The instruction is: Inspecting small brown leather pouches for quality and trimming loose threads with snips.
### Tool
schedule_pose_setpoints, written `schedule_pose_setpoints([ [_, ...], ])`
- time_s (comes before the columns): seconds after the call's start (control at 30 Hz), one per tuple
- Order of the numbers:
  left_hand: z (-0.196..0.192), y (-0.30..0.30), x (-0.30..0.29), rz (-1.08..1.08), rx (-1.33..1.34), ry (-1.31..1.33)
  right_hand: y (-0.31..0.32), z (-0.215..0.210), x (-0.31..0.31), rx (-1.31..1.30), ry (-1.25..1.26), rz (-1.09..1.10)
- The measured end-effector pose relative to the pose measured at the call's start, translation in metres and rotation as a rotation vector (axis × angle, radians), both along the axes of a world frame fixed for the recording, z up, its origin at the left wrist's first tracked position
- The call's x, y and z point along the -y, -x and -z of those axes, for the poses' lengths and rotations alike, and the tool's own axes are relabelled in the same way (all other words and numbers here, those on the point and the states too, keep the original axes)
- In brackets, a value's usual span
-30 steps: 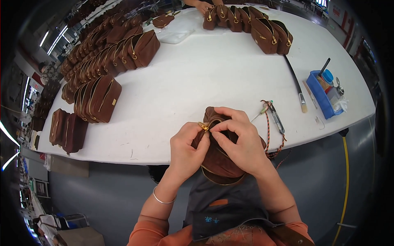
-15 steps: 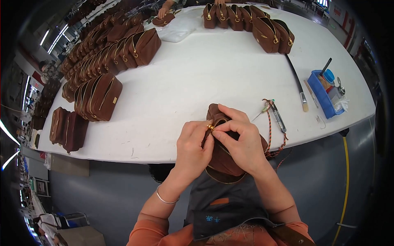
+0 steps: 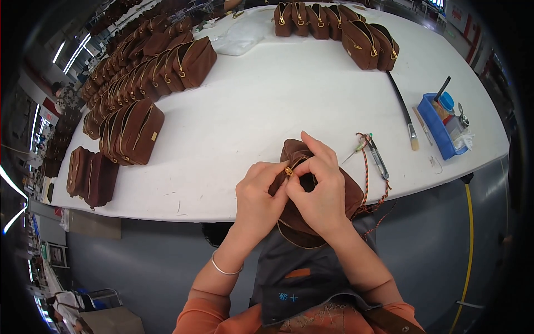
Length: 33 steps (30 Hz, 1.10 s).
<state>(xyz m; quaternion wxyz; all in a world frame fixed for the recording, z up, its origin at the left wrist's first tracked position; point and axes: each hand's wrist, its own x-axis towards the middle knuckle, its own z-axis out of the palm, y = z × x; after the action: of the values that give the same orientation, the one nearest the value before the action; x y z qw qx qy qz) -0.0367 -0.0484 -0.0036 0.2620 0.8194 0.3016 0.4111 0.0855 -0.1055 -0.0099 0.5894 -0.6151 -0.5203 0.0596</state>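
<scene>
At the table's near edge a brown leather pouch [image 3: 351,195] sits tilted, its zipped mouth partly open and its lower part overhanging the edge. My left hand [image 3: 258,192] is closed in a pinch at the gold zipper pull [image 3: 288,171] on the pouch's far left side. From the other side my right hand [image 3: 320,195] pinches at the same pull, its thumb and index fingertips meeting the left ones and its other fingers raised over the opening. The fingertips partly cover the pull.
Rows of brown pouches [image 3: 136,131] stand at the left, with more pouches [image 3: 361,44] at the far right. A thread snipper [image 3: 378,161] on a striped cord lies right of my hands. Beyond it are a long brush [image 3: 409,122] and a blue tray [image 3: 436,131] with bottles.
My right hand has shifted slightly left, and its index finger is raised off the pouch. At the far edge, a co-worker's hand and the brown piece under it have left their place.
</scene>
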Motion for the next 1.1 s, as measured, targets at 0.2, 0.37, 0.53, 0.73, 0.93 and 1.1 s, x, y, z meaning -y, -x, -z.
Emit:
schedule_pose_setpoints([
  [0.2,-0.004,0.000,-0.003,-0.011,0.029,0.165,-0.008,0.003,0.001,-0.022,0.006,-0.060],
  [0.37,-0.002,-0.001,-0.008,-0.010,0.036,0.259,-0.017,-0.002,0.010,-0.063,0.074,-0.118],
  [0.53,0.004,0.006,-0.019,0.001,0.191,0.618,-0.039,-0.015,0.036,-0.239,-0.045,-0.135],
  [0.73,0.002,0.012,-0.026,0.116,0.524,0.863,-0.179,0.014,0.085,0.333,0.163,0.425],
  [0.93,0.031,0.024,-0.032,0.320,0.956,1.122,-0.280,0.034,0.146,0.505,0.501,0.673],
  [1.1,0.048,0.030,-0.035,0.410,0.981,1.071,-0.294,0.035,0.154,0.730,0.658,0.688],
])
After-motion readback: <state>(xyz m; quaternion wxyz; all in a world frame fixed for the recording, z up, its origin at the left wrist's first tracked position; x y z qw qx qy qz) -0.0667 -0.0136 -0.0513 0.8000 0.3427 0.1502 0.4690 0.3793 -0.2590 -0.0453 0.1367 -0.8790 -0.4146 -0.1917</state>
